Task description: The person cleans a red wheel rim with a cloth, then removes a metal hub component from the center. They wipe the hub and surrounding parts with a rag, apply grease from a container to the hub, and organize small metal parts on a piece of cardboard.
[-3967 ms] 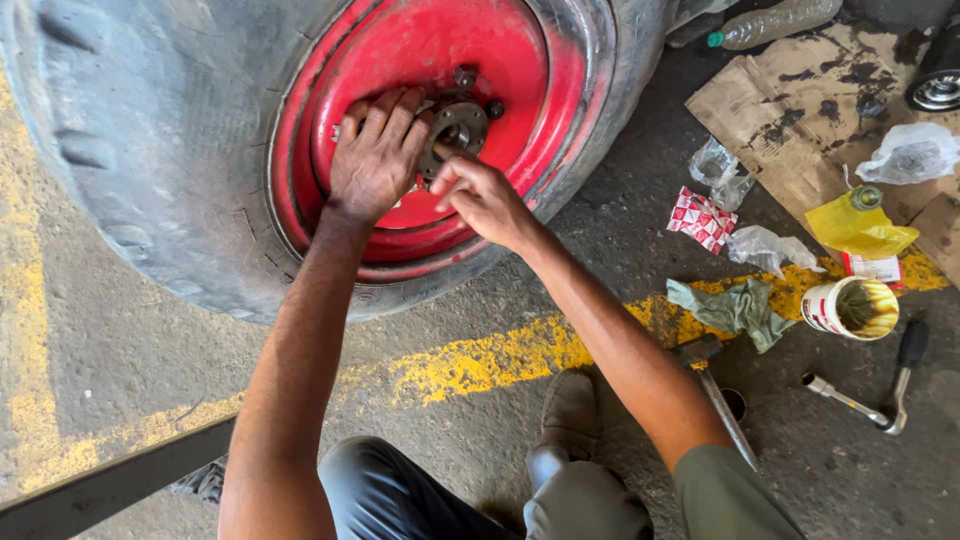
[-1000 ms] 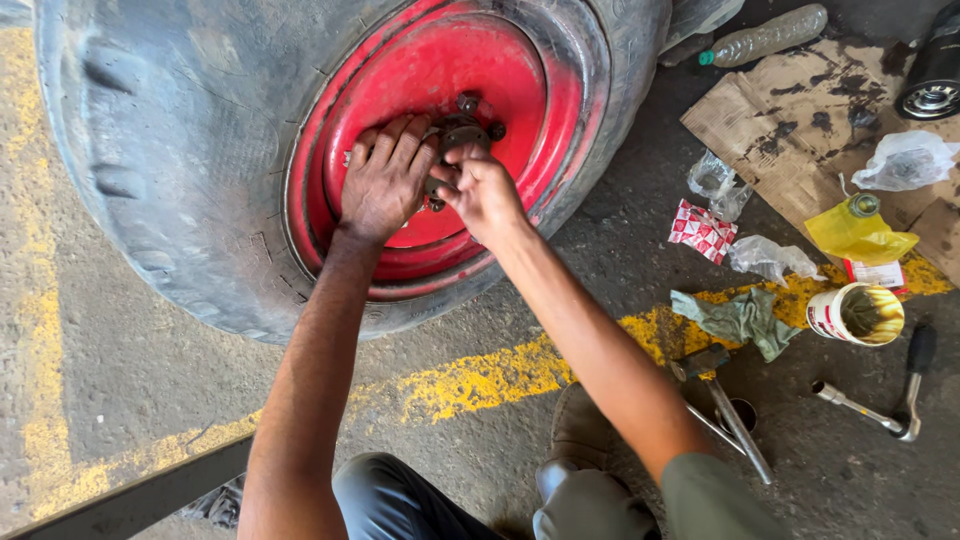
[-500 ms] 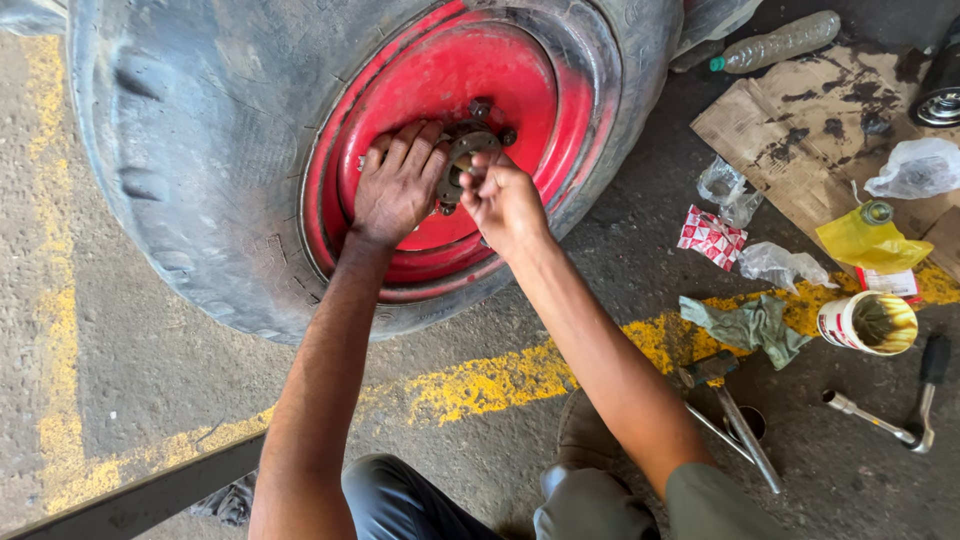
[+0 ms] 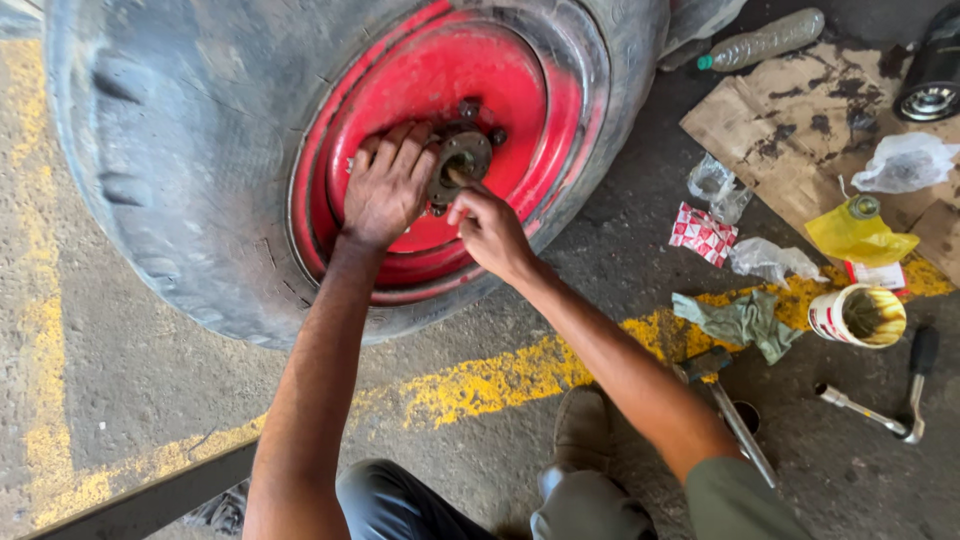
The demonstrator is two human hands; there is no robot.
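Your left hand (image 4: 385,190) lies flat and open on the red wheel rim (image 4: 520,110), fingertips touching the left edge of the hub (image 4: 460,160); it grips nothing. Your right hand (image 4: 490,225) sits just below and right of the hub, fingers pinched at its centre bore, possibly on 1 small part; the view is too poor to confirm. The hub axis points outward toward you. Compared with 0.5 s ago, the right hand has dropped lower, exposing the hub face.
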